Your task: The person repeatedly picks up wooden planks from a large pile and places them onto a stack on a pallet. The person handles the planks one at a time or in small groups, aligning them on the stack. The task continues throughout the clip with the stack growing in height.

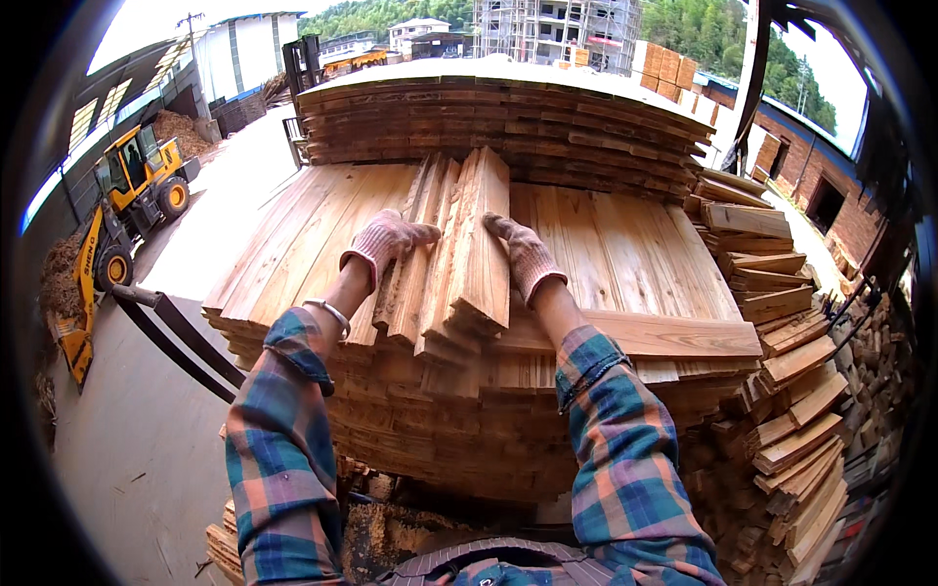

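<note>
A loose bundle of wooden planks (454, 244) lies lengthwise on top of a wide plank stack (303, 220), some boards tilted on edge and overlapping. My left hand (389, 242), in a pale knitted glove, presses on the bundle's left side, its thumb reaching over the boards. Against the right side of the bundle is my gloved right hand (525, 256), with its fingers at the edge of the outermost board. Both hands grip the bundle between them; some fingertips are hidden. Beside my right wrist, a single plank (645, 334) lies crosswise along the stack's near edge.
A higher stack of boards (489, 122) rises behind. To the right, short boards (796, 430) are piled unevenly. A black metal rail (176, 332) curves at the left, and a yellow wheel loader (137, 186) stands farther off on the concrete ground (137, 459).
</note>
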Motion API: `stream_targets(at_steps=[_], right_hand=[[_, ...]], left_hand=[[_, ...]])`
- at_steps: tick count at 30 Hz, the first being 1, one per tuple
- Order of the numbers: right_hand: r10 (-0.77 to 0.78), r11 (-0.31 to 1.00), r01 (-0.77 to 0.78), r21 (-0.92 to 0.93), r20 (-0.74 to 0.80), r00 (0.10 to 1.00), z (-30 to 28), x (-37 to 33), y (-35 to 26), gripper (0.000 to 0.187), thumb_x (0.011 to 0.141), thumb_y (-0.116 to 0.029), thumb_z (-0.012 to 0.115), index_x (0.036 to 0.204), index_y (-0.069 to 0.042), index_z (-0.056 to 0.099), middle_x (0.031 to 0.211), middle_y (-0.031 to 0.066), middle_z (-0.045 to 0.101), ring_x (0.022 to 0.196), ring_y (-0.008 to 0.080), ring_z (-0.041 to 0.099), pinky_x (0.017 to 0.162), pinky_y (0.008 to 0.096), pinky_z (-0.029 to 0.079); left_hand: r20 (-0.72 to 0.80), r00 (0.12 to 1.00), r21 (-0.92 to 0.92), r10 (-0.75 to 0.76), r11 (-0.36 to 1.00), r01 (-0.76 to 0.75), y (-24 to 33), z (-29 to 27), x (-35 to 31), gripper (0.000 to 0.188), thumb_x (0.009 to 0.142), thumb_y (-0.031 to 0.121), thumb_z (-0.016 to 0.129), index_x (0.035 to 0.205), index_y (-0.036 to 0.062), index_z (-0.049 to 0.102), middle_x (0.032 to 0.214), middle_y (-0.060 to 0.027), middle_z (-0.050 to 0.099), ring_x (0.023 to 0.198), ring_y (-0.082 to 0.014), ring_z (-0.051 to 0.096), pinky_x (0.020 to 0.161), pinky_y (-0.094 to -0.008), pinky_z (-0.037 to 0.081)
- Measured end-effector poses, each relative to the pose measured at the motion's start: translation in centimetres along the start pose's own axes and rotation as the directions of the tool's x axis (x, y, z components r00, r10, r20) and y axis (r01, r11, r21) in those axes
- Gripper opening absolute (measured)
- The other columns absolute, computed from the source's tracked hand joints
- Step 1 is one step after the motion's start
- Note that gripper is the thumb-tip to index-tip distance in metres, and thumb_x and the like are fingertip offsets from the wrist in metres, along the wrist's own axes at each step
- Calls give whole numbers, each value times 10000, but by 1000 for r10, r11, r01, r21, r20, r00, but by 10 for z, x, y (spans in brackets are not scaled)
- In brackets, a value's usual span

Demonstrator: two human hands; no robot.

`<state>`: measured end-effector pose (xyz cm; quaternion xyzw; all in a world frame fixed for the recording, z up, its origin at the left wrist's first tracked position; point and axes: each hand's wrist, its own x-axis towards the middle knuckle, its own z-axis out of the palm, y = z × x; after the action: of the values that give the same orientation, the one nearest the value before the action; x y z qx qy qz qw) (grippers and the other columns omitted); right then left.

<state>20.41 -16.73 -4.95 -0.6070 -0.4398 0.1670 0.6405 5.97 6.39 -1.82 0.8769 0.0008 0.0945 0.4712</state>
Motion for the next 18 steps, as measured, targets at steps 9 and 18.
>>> stream_targets(at_steps=[9,18], right_hand=[[-114,961,52,-272,-220,969,-63,-2,35,314,918,-264,567,1161,-92,665,1323,206,527,1219,279,509,999,281,386],[100,876,-123,-466,-73,992,-42,-16,-15,274,923,-135,528,1170,-102,644,1218,66,620,1067,158,618,1092,250,357]], left_hand=[[-268,882,-168,-388,920,353,83,3,-27,583,775,301,746,1182,-79,574,1010,-143,666,839,-203,659,720,-255,534],[-497,779,-447,-382,882,148,38,-29,-126,532,777,255,711,1149,-93,558,986,-138,637,809,-206,646,753,-300,538]])
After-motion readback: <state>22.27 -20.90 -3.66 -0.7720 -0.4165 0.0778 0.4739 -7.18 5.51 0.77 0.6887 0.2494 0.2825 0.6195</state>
